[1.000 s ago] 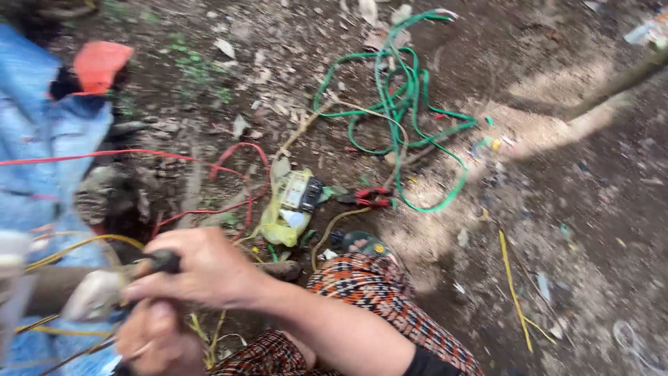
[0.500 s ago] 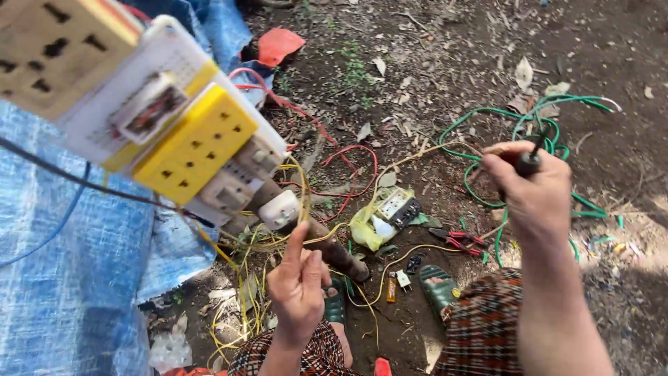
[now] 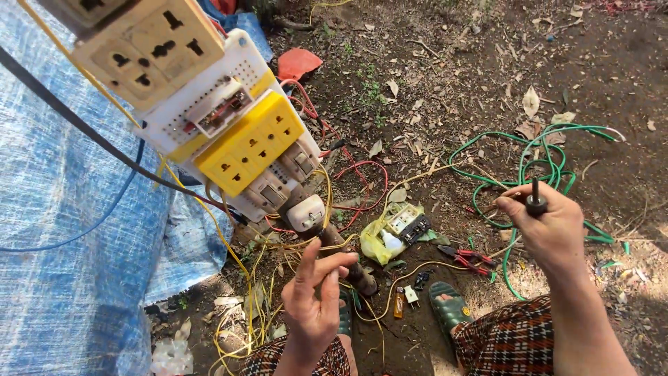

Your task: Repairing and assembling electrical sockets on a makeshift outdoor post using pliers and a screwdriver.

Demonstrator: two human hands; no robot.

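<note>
- The left hand (image 3: 314,299) is raised palm-up near the foot of the post (image 3: 346,259); its thumb and forefinger pinch a thin yellow wire (image 3: 332,247), the other fingers loosely curled.
- That wire runs up toward the white plug (image 3: 305,212) at the lower end of the socket board (image 3: 229,132).
- The board leans on the post and carries a cream socket (image 3: 146,49), a white perforated plate and a yellow socket block (image 3: 252,143).
- More yellow wires (image 3: 243,306) trail in a tangle to the ground under the left hand.
- The right hand (image 3: 550,226) is well apart to the right, its grip closed round a dark screwdriver (image 3: 536,202); only the round handle end shows above the fist.
- Behind it a green cable (image 3: 536,157) lies in loose coils on the dirt.
- Between the hands lie a yellow bag (image 3: 383,244) with small parts on it, red pliers (image 3: 465,257) and a green sandal (image 3: 447,306).
- Red wire (image 3: 365,170) loops on the soil by the board.
- A blue tarp (image 3: 62,230) covers the left side; a black cable (image 3: 83,129) crosses it.
</note>
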